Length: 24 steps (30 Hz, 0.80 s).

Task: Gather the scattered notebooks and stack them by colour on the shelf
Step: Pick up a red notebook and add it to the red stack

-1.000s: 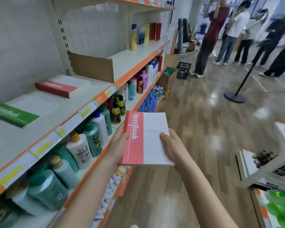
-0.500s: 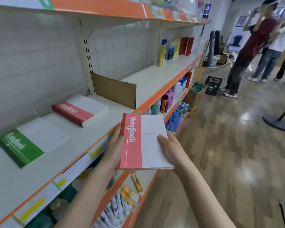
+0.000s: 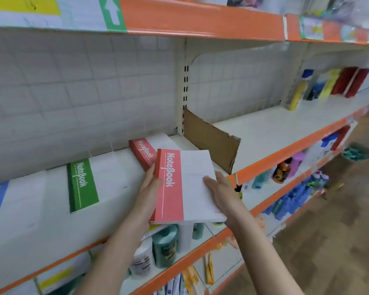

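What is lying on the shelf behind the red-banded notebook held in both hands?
A stack of red-banded notebooks lies behind the held red-banded notebook, which hides the stack's near right part, so its full extent cannot be seen.

We are reaching both bare forearms forward, our left hand point(image 3: 150, 189) gripping with thumb on top, our right hand point(image 3: 218, 189) pressing fingers flat from above.

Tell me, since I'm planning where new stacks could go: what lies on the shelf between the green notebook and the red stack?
Nothing: in the head view, bare white shelf separates the green notebook from the red stack.
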{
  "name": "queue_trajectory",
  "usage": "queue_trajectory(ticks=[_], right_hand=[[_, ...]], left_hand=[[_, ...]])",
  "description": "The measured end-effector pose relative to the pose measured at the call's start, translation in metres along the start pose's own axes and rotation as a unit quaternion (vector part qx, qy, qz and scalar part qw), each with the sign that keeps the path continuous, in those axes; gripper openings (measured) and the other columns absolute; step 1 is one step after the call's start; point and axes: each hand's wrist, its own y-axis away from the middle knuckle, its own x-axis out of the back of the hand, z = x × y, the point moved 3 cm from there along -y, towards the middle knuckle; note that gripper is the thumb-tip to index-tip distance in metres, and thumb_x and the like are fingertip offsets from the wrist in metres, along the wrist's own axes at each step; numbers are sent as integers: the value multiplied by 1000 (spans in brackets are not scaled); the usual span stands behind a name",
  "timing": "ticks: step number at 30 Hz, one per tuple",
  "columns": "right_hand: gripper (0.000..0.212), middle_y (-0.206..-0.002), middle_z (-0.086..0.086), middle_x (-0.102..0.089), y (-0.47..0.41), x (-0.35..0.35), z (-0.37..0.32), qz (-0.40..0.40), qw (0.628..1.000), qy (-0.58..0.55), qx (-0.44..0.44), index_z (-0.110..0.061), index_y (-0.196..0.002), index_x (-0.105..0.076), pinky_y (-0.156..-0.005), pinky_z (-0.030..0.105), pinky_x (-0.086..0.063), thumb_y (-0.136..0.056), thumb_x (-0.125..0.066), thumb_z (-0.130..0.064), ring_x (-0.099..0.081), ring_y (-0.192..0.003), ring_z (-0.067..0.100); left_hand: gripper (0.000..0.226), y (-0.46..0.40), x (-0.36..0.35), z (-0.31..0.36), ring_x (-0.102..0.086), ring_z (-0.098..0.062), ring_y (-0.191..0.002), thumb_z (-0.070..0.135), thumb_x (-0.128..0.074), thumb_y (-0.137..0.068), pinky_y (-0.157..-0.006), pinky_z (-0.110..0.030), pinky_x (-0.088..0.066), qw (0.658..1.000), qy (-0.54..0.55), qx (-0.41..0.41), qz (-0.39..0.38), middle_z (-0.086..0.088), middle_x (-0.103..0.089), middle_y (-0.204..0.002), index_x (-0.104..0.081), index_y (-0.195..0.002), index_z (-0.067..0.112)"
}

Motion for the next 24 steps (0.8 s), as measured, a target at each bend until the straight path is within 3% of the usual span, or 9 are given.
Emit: queue_trajectory(ticks=[3, 7, 10, 12, 15, 18, 22, 24], right_hand=[[11, -91, -10, -64, -28, -6, -11, -49, 998, 30, 4, -27, -107, -50, -44, 11, -44, -100, -44, -23, -66, -61, -2], [25, -102, -3, -66, -54, -18, -23, -104, 993, 53, 2, -18, -123, -48, -59, 23, -48, -100, -44, -24, -66, -82, 11], [36, -117, 3, -63, -69, -24, -25, -145, 987, 66, -1, -14, -134, -43, -62, 24, -49, -100, -44, -26, -65, -95, 17], [46, -133, 7, -55, -80, -27, -23, -164, 984, 74, -10, -14, -142, -35, -72, 27, -51, -99, -45, -28, -60, -109, 22], [48, -136, 7, -52, -94, -27, -22, -190, 979, 71, -19, -15, -144, -34, -86, 32, -52, -99, -45, -29, -58, -114, 24], [54, -142, 4, -47, -105, -27, -22, -202, 977, 52, -35, -18, -147, -31, -97, 36, -47, -98, -49, -29, -54, -120, 24], [46, -135, 6, -51, -121, -28, -27, -186, 978, 91, -13, -9, -136, -45, -97, 39, -47, -95, -53, -30, -54, -118, 26], [35, -105, 5, -55, -125, -29, -30, -176, 978, 115, 12, 0, -111, -55, -74, 29, -48, -97, -49, -31, -56, -94, 21]], left_hand=[[43, -8, 4, 5, -71, -9, -78, 23, -42, -98, -55, -21, -52, 998, 10, -4, 59, 8, -68, -110, -42, -137, 42], [47, -15, 8, 8, -70, -9, -68, 15, -39, -97, -48, -19, -50, 993, 19, -6, 117, 11, -73, -89, -46, -135, 40], [43, -16, 8, 9, -71, -12, -70, 19, -41, -98, -48, -21, -51, 988, 26, 1, 155, 8, -73, -91, -47, -132, 44], [38, -18, 7, 9, -72, -14, -71, 22, -42, -98, -49, -22, -52, 984, 27, 3, 176, 7, -73, -89, -50, -125, 48], [28, -20, 2, 10, -72, -13, -69, 28, -43, -99, -47, -21, -51, 979, 27, 11, 203, 9, -73, -84, -52, -108, 54], [11, -24, -2, 8, -69, -8, -59, 32, -48, -98, -43, -19, -49, 968, 47, 25, 246, -1, -69, -90, -48, -102, 42], [15, -31, -7, 4, -68, -7, -54, 35, -53, -95, -40, -18, -47, 956, 59, 32, 284, -5, -66, -90, -45, -108, 31], [21, -35, -7, 5, -67, -6, -52, 32, -54, -95, -39, -17, -46, 954, 53, 32, 292, -3, -66, -87, -44, -113, 27]])
